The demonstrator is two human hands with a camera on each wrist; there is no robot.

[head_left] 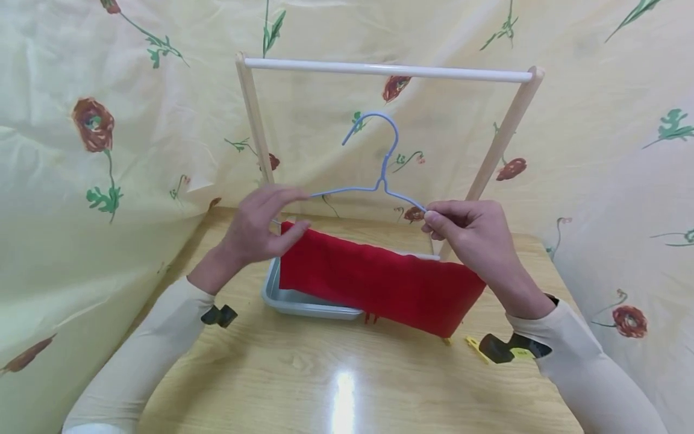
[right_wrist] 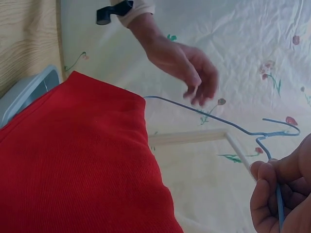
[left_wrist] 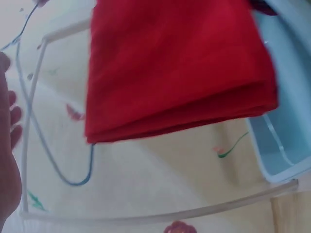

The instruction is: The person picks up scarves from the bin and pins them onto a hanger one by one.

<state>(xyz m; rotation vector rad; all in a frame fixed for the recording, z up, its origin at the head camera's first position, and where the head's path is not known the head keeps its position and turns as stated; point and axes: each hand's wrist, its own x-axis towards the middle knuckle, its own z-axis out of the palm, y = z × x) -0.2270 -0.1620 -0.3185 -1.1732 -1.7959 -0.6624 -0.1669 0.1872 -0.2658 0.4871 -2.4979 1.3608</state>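
My right hand (head_left: 474, 232) pinches the right shoulder of a blue wire hanger (head_left: 384, 172), thumb and fingertips on the wire. The hanger is held up with its hook on top. Over its lower bar hangs a folded red cloth (head_left: 374, 277), its layered edge showing in the left wrist view. Beside the hanger's left shoulder is my left hand (head_left: 260, 226), thumb spread from the loosely bent fingers. In the right wrist view this left hand (right_wrist: 182, 68) appears apart from the wire, holding nothing.
Behind the hanger stands a rack with a white rod (head_left: 387, 69) and wooden side posts (head_left: 504, 135). A pale blue basin (head_left: 309, 310) sits on the wooden table, partly hidden by the cloth. Yellow clips (head_left: 477, 349) lie near my right wrist. Flowered sheeting (head_left: 162, 120) surrounds the table.
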